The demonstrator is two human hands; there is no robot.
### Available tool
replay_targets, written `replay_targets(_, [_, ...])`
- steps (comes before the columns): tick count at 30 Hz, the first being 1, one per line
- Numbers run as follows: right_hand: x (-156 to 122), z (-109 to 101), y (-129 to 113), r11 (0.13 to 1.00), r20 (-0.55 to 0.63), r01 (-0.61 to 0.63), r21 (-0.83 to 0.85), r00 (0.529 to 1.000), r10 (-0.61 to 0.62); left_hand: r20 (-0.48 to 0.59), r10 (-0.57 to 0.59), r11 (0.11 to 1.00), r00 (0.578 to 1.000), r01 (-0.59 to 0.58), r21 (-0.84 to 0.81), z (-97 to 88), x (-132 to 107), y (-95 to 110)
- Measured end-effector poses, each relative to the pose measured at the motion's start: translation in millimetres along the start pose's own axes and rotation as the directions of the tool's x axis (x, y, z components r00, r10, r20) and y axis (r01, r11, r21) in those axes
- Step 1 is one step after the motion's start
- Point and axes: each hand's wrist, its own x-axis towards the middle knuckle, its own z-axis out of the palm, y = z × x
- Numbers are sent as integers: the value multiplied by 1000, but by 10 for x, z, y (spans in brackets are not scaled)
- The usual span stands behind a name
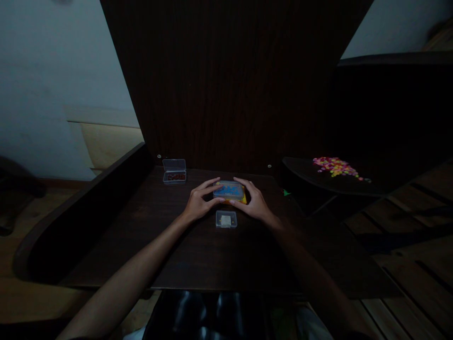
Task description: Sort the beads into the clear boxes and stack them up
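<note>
Between my two hands is a clear plastic box [228,190] with blue pieces inside, lying over something yellow [241,200] whose kind I cannot make out. My left hand [201,200] grips the box from its left side, fingers along the far edge and thumb at the near edge. On the opposite side my right hand [255,202] curves around the right edge in the same way. Just nearer to me sits a smaller clear plastic box [226,219], with a pale square and a few tiny yellow bits in it.
An open clear box [174,172] holding dark red pieces stands at the table's back left. Many colourful small pieces [336,166] are heaped on a dark side surface at right. A raised dark side panel [81,212] borders the dark wooden table [198,259] on the left.
</note>
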Motion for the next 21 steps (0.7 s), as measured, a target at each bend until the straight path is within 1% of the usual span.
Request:
replay_targets(2, [-10, 4, 58, 993, 28, -76, 89, 997, 73, 15, 13, 1000, 1000, -13, 15, 6, -2, -11])
replay_targets(4, [-19, 19, 118, 983, 42, -114, 144, 993, 109, 33, 18, 999, 999, -20, 37, 12, 0, -20])
replay_targets(7, [-21, 39, 213, 977, 23, -141, 158, 990, 139, 46, -2, 996, 999, -2, 93, -4, 10, -33])
replay_targets(9, [-18, 45, 287, 977, -11, -152, 152, 988, 156, 33, -31, 986, 999, 25, 167, -51, 21, -51])
replay_targets(12, [-16, 43, 407, 977, -48, -161, 142, 984, 169, -48, -59, 950, 997, 71, 303, -184, 42, -117])
replay_targets(15, [-18, 32, 500, 980, -44, -162, 117, 985, 168, -167, -41, 909, 985, 106, 402, -365, 65, -235])
replay_targets(18, [-20, 18, 540, 979, -32, -172, 109, 984, 177, -263, -6, 876, 965, 133, 464, -553, 77, -370])
replay_targets(21, [-17, 10, 539, 974, -8, -188, 125, 982, 190, -349, -17, 852, 937, 196, 485, -716, 70, -483])
